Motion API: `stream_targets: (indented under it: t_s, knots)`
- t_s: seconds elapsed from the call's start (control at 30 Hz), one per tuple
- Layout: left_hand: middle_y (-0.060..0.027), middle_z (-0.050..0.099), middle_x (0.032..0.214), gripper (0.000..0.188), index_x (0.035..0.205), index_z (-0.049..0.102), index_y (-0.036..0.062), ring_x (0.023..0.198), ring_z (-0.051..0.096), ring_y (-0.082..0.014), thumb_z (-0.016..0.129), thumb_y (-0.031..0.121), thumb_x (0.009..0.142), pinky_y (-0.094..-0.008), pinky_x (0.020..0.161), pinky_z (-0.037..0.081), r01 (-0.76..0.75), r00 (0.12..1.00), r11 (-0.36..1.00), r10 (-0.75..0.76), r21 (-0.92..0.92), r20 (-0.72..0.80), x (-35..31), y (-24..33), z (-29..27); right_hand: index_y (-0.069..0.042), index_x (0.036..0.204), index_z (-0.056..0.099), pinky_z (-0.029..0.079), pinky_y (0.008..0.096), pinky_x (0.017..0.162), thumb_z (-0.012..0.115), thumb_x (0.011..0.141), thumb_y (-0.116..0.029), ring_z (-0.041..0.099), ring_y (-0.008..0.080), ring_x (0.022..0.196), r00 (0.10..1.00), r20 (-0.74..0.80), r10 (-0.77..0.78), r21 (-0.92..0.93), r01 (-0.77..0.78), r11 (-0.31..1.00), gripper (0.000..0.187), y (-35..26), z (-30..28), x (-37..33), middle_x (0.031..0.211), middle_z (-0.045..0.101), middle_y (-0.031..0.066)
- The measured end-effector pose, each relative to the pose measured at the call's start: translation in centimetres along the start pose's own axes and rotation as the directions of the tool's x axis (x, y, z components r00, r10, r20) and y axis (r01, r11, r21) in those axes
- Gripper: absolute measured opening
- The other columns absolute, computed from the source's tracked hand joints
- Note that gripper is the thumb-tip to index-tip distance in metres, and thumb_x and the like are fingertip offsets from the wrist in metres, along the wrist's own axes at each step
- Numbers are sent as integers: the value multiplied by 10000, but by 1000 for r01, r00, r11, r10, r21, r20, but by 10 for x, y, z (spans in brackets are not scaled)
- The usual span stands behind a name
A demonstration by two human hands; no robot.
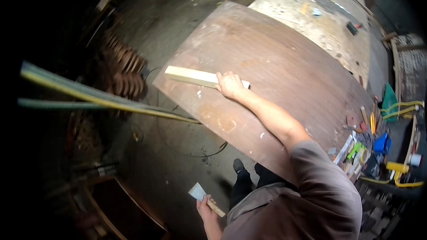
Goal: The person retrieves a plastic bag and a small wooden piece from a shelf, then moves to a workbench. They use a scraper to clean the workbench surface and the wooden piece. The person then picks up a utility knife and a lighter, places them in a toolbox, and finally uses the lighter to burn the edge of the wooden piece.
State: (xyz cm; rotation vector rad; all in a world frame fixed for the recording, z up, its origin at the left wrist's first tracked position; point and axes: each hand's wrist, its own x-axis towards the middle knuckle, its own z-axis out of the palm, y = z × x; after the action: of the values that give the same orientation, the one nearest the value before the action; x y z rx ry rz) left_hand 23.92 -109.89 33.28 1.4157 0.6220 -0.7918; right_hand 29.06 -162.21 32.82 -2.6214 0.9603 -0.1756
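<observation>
Left hand (205,209) grasps a putty knife (198,191); right hand (231,84) grips a pale batten (191,76) on the left of a tabletop (284,73).

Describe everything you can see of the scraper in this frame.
The scraper has a flat, pale grey, metal-looking blade that flares toward its broad edge, and a straight, light tan handle that looks wooden. The left hand grips it around where blade and handle meet, covering part of both. It is held off the tabletop, beside the person's body, with the blade toward the picture's upper left and the handle toward the lower right. Nothing else visibly touches it.
</observation>
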Motion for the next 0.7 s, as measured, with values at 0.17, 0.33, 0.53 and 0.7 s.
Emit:
stream_targets:
  t_s: [0.17, 0.33, 0.53, 0.7]
  knots:
    - [-93, 616, 870, 159, 1122, 519, 36, 658, 575, -179, 537, 67, 967, -316, 540, 490, 10, 999, 993, -14, 115, 30, 14, 3, 7, -1, 1134, 531, 549, 481, 721, 666, 877, -313, 685, 388, 838, 820, -54, 570, 73, -566, 821, 426, 124, -48, -59, 909, 689, 221]
    - [-75, 607, 842, 127, 1093, 521, 41, 663, 564, -167, 519, 66, 969, -306, 539, 485, 36, 992, 965, -67, 260, 112, 37, 9, 14, 22, 1087, 534, 548, 492, 706, 693, 837, -313, 692, 403, 799, 509, -406, 759, 206, -758, 619, 448, 212, -84, -230, 844, 690, 240]
    - [-59, 603, 845, 129, 1101, 534, 51, 659, 550, -151, 513, 73, 976, -286, 553, 480, 11, 972, 920, -102, 391, 212, 40, 23, 45, 101, 1192, 475, 561, 474, 683, 601, 861, -274, 707, 372, 754, 187, -522, 832, 51, -967, 250, 517, 275, -79, -326, 834, 697, 223]
    - [-58, 610, 859, 129, 1097, 548, 47, 671, 557, -146, 536, 74, 971, -282, 561, 480, -86, 937, 883, -85, 461, 338, 46, 33, 73, 134, 1361, 370, 559, 446, 645, 496, 888, -203, 673, 343, 889, 421, -239, 875, -94, -907, 411, 594, 167, -77, -294, 1003, 641, 285]
